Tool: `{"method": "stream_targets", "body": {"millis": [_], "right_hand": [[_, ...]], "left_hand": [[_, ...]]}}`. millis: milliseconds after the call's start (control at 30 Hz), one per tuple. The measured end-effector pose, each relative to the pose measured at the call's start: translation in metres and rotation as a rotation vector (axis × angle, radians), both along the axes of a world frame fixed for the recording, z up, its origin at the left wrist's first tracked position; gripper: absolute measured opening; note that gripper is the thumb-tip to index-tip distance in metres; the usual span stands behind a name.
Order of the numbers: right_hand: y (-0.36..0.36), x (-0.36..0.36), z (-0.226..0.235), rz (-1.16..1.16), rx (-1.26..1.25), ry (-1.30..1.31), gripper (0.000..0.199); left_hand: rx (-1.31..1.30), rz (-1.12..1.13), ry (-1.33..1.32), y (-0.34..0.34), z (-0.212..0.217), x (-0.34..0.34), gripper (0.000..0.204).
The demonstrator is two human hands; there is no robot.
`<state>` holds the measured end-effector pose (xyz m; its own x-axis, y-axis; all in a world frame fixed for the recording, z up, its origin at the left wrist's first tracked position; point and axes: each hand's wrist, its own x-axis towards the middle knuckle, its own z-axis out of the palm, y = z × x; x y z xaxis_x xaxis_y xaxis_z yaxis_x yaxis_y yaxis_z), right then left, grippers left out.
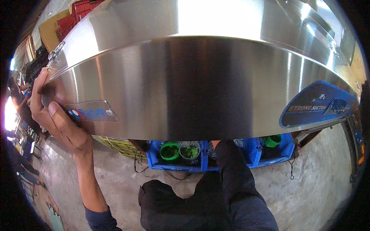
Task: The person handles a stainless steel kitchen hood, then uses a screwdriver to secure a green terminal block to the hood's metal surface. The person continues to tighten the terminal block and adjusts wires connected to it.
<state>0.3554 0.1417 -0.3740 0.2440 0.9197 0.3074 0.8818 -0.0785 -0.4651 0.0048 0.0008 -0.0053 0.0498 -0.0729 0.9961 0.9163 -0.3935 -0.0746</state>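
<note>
A large brushed stainless-steel range hood (135, 88) fills the upper middle, its curved front panel facing me. My left hand (61, 117) holds the hood's left end, with the thumb on the front face and the fingers reaching up round the edge. Below the hood's lower edge, my right arm in a dark sleeve (235, 165) reaches forward over blue parts bins (177, 167). Only a sliver of my right hand (216, 144) shows at the middle bin; its fingers are hidden under the hood. Small grey metal pieces (237, 143) lie in the bins.
In the bins stand green round tubs (169, 158) and a clear cup (197, 157) with green bits. A yellow-green crate (119, 146) sits left of them. Black cords (140, 169) hang by the bins. Red crates (73, 17) and a cardboard box (50, 30) are at the far left.
</note>
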Motion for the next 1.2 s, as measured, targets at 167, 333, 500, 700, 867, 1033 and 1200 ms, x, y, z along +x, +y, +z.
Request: {"method": "stream_targets", "body": {"millis": [167, 333, 500, 700, 867, 1033, 1200], "right_hand": [[-0.008, 0.0, -0.009, -0.002, -0.008, -0.005, 0.043], [-0.015, 0.007, -0.011, -0.002, -0.014, -0.011, 0.043], [-0.019, 0.011, -0.012, 0.0, -0.024, -0.018, 0.043], [-0.02, 0.017, -0.014, -0.012, -0.031, -0.027, 0.043], [-0.01, 0.007, -0.009, -0.002, -0.036, -0.03, 0.042], [0.018, -0.008, 0.015, 0.025, -0.05, -0.022, 0.042], [-0.036, -0.088, 0.047, 0.285, 0.317, -0.062, 0.042]], "left_hand": [[0.012, -0.028, -0.02, 0.007, -0.001, 0.001, 0.051], [-0.005, 0.0, -0.009, 0.005, 0.001, -0.001, 0.051], [0.002, 0.015, -0.018, 0.003, 0.0, -0.001, 0.052], [-0.016, 0.042, 0.029, 0.002, -0.001, -0.001, 0.052], [0.0, -0.006, 0.003, 0.002, -0.001, -0.002, 0.05], [0.023, -0.063, 0.046, -0.002, 0.003, -0.004, 0.048], [0.023, 0.047, 0.099, -0.017, 0.008, -0.01, 0.047]]}}
